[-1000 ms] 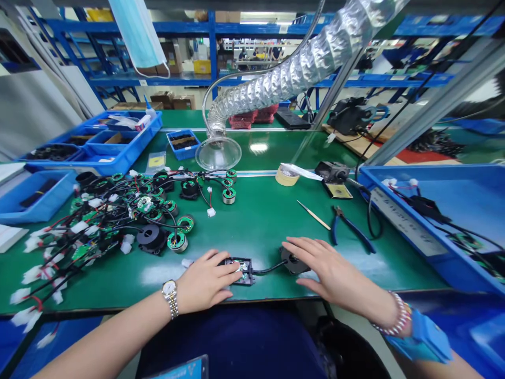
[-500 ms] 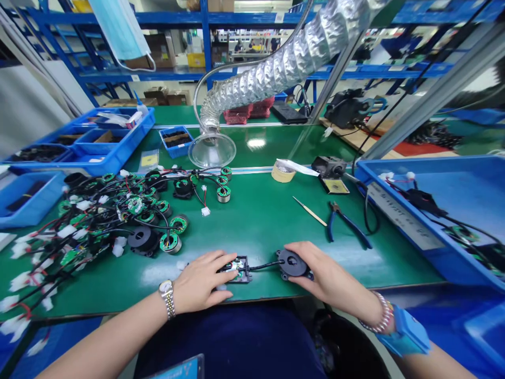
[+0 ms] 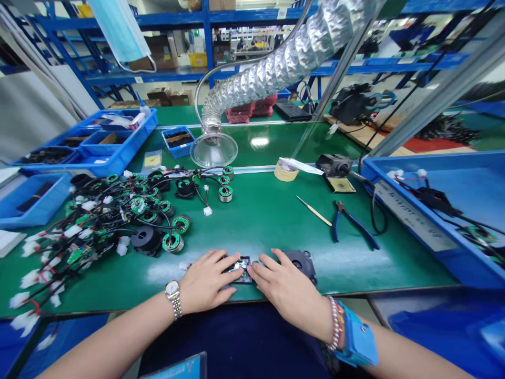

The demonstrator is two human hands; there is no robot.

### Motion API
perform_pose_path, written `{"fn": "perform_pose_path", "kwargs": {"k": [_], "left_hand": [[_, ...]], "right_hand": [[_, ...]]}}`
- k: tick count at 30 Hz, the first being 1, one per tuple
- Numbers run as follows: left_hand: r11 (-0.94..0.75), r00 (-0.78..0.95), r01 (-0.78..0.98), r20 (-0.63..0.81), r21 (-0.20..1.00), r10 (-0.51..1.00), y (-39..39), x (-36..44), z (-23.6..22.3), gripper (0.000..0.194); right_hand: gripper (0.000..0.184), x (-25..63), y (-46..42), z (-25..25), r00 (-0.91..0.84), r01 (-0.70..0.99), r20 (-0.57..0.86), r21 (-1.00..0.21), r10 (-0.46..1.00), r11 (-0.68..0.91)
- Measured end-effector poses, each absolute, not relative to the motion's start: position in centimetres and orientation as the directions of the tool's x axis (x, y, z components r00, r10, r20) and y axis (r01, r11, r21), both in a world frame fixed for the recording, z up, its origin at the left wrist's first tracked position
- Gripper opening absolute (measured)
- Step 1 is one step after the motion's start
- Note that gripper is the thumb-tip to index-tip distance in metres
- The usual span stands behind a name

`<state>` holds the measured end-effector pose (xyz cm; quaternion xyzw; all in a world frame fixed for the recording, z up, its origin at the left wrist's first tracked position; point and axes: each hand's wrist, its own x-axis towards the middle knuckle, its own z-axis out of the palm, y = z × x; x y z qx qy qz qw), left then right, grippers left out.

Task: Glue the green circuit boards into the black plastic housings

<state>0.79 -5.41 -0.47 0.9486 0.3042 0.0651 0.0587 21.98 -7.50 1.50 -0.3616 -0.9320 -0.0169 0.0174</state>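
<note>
A small black square module with a green circuit board (image 3: 241,265) lies near the front edge of the green table (image 3: 268,221). My left hand (image 3: 207,281) rests on its left side, fingers curled over it and pinning it down. My right hand (image 3: 282,287) lies flat beside it with fingers stretched out, the tips touching the module's right edge. A black round fan-like part (image 3: 304,259), joined to the module by a short black cable, sits just behind my right hand and is partly hidden by it.
A tangle of wired green-and-black coil parts (image 3: 118,221) covers the left of the table. Blue-handled pliers (image 3: 355,226), a thin stick (image 3: 313,210), a tape roll (image 3: 286,172) and a fume-extractor funnel (image 3: 214,150) lie beyond. Blue bins (image 3: 98,142) stand left and a blue tray (image 3: 434,210) right.
My right hand has left the round black part and slid left until its fingertips meet the module. The left hand has stayed on the module.
</note>
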Motion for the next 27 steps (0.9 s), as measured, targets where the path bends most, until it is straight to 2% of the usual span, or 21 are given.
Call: {"fn": "perform_pose_path", "kwargs": {"k": [5, 10, 13, 15, 19, 24, 27], "left_hand": [[-0.781, 0.772, 0.596, 0.136, 0.185, 0.621, -5.5, 1.1, -0.6, 0.029], [-0.808, 0.776, 0.563, 0.227, 0.172, 0.589, -5.4, 1.5, -0.2, 0.031], [-0.814, 0.76, 0.554, 0.295, 0.173, 0.58, -4.3, 1.6, -0.2, 0.033], [-0.826, 0.765, 0.532, 0.312, 0.186, 0.563, -3.2, 1.9, -0.4, 0.032], [-0.825, 0.779, 0.497, 0.28, 0.27, 0.561, -1.3, 3.4, 0.1, 0.032], [-0.742, 0.691, 0.48, 0.318, 0.468, 0.649, -0.2, 6.8, 3.4, 0.048], [-0.723, 0.626, 0.469, 0.386, 0.507, 0.678, -0.1, 8.1, 5.1, 0.056]], "right_hand": [[0.024, 21.9, -7.1, 2.5, -0.717, 0.697, -0.002, -0.037, 0.697, 0.716], [0.07, 23.6, -7.0, 4.4, -0.649, 0.76, -0.043, -0.008, 0.759, 0.65], [0.081, 26.0, -7.0, 4.9, -0.601, 0.798, -0.074, 0.002, 0.796, 0.603], [0.073, 27.8, -7.0, 4.9, -0.553, 0.833, -0.098, -0.04, 0.827, 0.552], [0.039, 30.5, -6.5, 5.2, -0.522, 0.839, -0.084, -0.229, 0.849, 0.493], [0.041, 35.0, -4.9, 9.8, -0.529, 0.718, 0.034, -0.514, 0.848, 0.469], [0.038, 40.2, -4.3, 14.1, -0.38, 0.746, 0.049, -0.574, 0.924, 0.338]]}}
